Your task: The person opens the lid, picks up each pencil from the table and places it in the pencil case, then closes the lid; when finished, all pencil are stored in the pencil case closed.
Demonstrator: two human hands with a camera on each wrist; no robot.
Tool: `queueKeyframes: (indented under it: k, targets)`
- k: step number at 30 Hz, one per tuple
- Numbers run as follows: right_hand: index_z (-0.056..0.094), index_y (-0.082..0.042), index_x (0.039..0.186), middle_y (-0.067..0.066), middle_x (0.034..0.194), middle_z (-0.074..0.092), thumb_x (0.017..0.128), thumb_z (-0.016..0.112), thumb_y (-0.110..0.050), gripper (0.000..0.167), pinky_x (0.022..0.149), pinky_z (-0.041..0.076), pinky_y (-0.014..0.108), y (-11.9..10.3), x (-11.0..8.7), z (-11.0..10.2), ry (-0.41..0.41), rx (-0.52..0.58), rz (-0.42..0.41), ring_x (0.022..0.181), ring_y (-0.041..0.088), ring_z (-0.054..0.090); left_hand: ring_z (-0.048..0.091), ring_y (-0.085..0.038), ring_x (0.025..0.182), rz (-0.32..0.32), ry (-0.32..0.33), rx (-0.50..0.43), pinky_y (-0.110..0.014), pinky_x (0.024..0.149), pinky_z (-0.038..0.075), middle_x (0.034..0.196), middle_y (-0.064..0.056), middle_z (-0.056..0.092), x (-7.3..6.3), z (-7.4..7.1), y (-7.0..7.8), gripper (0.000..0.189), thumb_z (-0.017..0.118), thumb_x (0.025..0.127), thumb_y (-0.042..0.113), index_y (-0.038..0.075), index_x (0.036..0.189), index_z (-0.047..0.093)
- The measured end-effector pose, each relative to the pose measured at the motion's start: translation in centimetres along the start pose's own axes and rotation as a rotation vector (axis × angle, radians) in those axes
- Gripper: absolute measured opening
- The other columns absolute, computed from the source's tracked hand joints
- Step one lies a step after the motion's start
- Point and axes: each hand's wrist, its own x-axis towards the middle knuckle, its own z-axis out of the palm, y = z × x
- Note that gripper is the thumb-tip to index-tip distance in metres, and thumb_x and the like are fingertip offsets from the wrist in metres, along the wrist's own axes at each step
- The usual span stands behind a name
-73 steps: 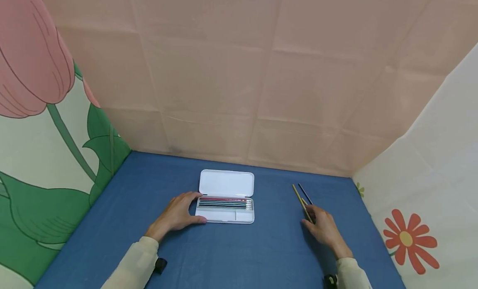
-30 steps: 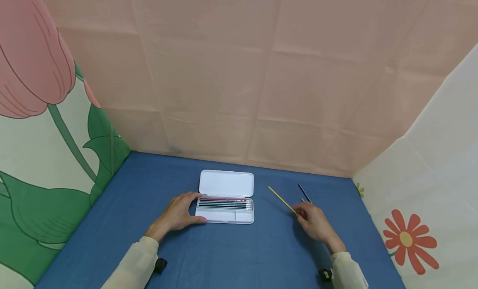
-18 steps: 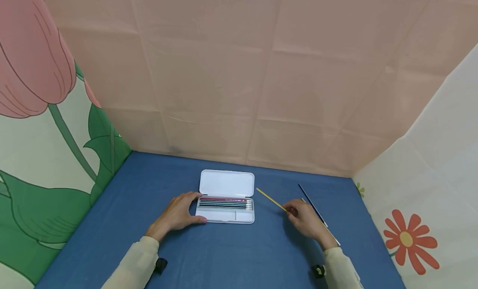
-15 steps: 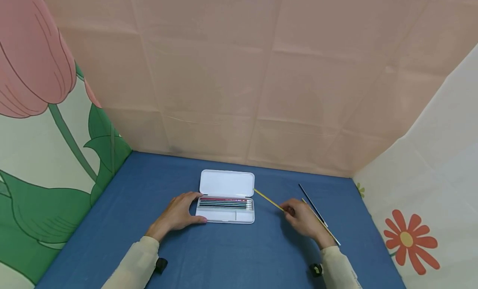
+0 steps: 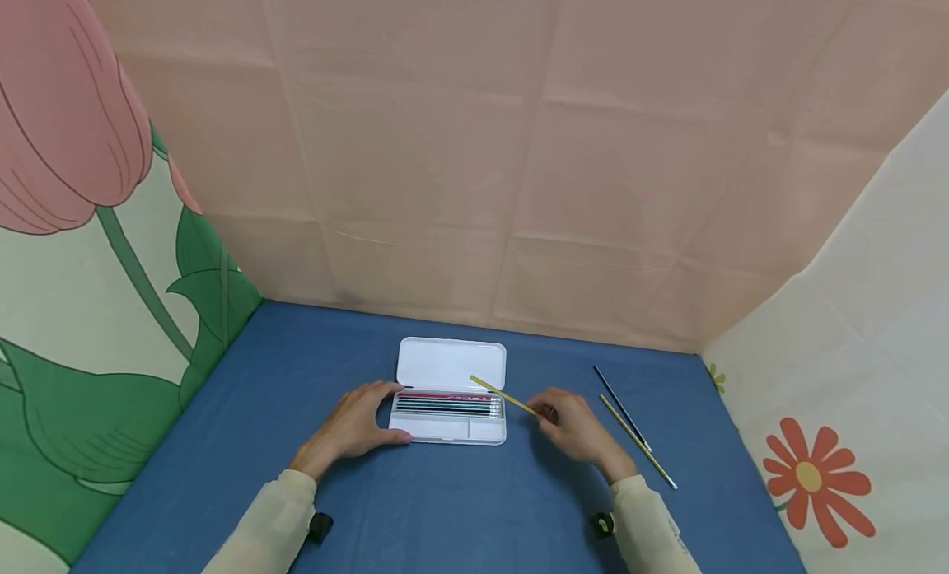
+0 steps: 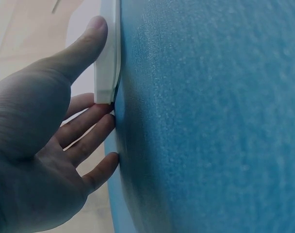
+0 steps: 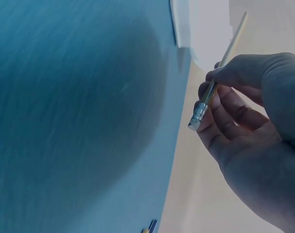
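A white pencil case (image 5: pixel 437 431) lies with its lid raised, a row of several pencils (image 5: pixel 445 404) inside. My left hand (image 5: pixel 354 422) holds its left end, thumb on the front edge and index finger at the back corner. In the left wrist view the thumb presses the wall of the case (image 6: pixel 106 68). My right hand (image 5: pixel 574 426) pinches a yellow pencil (image 5: pixel 498 391) near its eraser end, its other end over the lid. The right wrist view shows thumb and fingertips on the pencil (image 7: pixel 232 46), with the metal band and eraser (image 7: pixel 198 116) sticking out below.
To the right of my right hand, a dark pencil (image 5: pixel 615 397) and another yellow pencil (image 5: pixel 639 439) lie close together on the blue tabletop (image 5: pixel 445 508). A beige sheet (image 5: pixel 460 170) hangs behind, with flower-printed panels on both sides.
My right hand has picked up the yellow pencil from the right and carried it left to the case, uncovering the two pencils left lying there. My left hand stays at the case.
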Motion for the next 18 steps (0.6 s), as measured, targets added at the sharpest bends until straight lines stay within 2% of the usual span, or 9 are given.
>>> queueKeyframes:
  k: [8, 18]
  targets:
    - [0.084, -0.009, 0.121, 0.005, 0.104, 0.078, 0.107, 0.075, -0.007, 0.017, 0.077, 0.054, 0.025, -1.5, 1.7, 0.9, -0.051, 0.01, -0.051, 0.088, 0.005, 0.061, 0.056, -0.051, 0.154, -0.011, 0.0, 0.008, -0.075, 0.127, 0.044, 0.165, -0.023, 0.061, 0.0, 0.2, -0.1, 0.094, 0.1, 0.086, 0.049, 0.007, 0.16, 0.06]
    - [0.084, -0.008, 0.121, 0.005, 0.108, 0.08, 0.105, 0.074, 0.001, 0.021, 0.076, 0.053, 0.025, -3.2, 3.6, 2.3, -0.098, 0.027, -0.09, 0.087, 0.008, 0.06, 0.056, -0.05, 0.154, -0.011, -0.005, 0.008, -0.075, 0.127, 0.043, 0.165, -0.023, 0.061, 0.1, 0.1, -0.1, 0.094, 0.099, 0.086, 0.05, 0.007, 0.16, 0.06]
